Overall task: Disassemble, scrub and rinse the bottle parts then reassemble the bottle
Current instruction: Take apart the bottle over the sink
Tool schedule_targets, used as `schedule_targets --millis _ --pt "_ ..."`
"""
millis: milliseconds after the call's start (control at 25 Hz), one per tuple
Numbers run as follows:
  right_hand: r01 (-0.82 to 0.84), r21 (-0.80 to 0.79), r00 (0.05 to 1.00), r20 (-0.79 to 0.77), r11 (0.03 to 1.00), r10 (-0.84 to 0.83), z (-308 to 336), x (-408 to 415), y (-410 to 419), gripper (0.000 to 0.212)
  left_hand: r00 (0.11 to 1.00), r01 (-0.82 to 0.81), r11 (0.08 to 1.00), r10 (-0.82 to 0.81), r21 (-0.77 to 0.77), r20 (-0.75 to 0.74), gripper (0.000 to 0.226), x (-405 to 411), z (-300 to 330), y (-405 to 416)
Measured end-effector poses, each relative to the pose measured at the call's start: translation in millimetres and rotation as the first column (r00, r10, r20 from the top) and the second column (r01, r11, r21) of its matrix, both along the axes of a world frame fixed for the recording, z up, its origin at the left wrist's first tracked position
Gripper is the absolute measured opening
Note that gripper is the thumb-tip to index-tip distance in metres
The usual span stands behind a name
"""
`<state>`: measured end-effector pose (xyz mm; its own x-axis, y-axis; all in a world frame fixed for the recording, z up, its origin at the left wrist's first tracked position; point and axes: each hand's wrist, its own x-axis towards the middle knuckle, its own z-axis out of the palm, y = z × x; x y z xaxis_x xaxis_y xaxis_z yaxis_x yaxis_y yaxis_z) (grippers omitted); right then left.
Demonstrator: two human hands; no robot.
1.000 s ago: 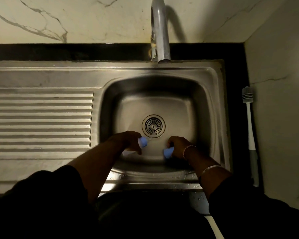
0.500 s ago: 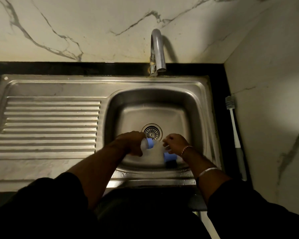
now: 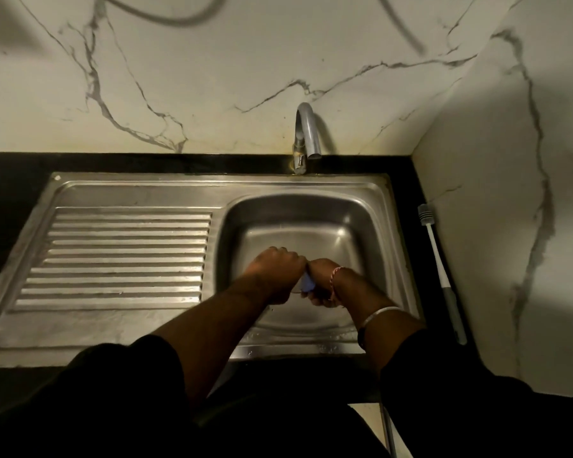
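Dark sleeves (image 3: 119, 391) pushed up, a silver bangle (image 3: 376, 315) and seemingly a red thread (image 3: 335, 278) on the right wrist.

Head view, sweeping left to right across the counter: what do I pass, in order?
Ribbed drainboard → left hand → blue bottle part, gripped between the two hands → right hand → right rim of the sink basin → bottle brush lying on the black counter → marble side wall.

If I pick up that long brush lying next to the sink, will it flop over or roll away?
The brush looks like a thin straight stick, so it would probably stay stiff, though its ribbed head may bend a little. It seems light. Its handle looks rounded, so it might roll if nudged on the black counter.
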<state>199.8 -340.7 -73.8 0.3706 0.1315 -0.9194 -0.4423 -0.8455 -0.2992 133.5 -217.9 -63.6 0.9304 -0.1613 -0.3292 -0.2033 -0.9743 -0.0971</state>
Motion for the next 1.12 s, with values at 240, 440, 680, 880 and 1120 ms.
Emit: schedule_targets --millis 240,440,680,880,1120 --pt "0.141 -0.014 0.963 0.235 0.99 -0.134 5 -13 15 0.058 0.976 -0.197 0.975 0.186 -0.103 -0.11 0.05 -4 17 5" --pt "0.14 0.183 0.847 0.486 0.973 -0.213 7 -13 4 0.039 0.959 -0.277 0.936 0.257 -0.215 -0.12 0.044 -5 25 6" --pt "0.032 0.176 0.737 0.66 0.984 -0.142 7 -17 -2 0.041 0.895 -0.391 0.867 0.279 -0.31 -0.348 0.04 0 32 8" --pt "-0.108 -0.027 0.968 0.224 0.994 0.111 23 -22 -2 0.05 0.966 -0.119 0.99 0.097 -0.079 -0.241 0.044 -8 32 1" --pt "0.048 -0.036 0.995 0.092 0.998 -0.045 36 -20 -2 0.044 0.996 -0.088 0.994 0.086 -0.065 -0.038 0.041 -11 26 -5"
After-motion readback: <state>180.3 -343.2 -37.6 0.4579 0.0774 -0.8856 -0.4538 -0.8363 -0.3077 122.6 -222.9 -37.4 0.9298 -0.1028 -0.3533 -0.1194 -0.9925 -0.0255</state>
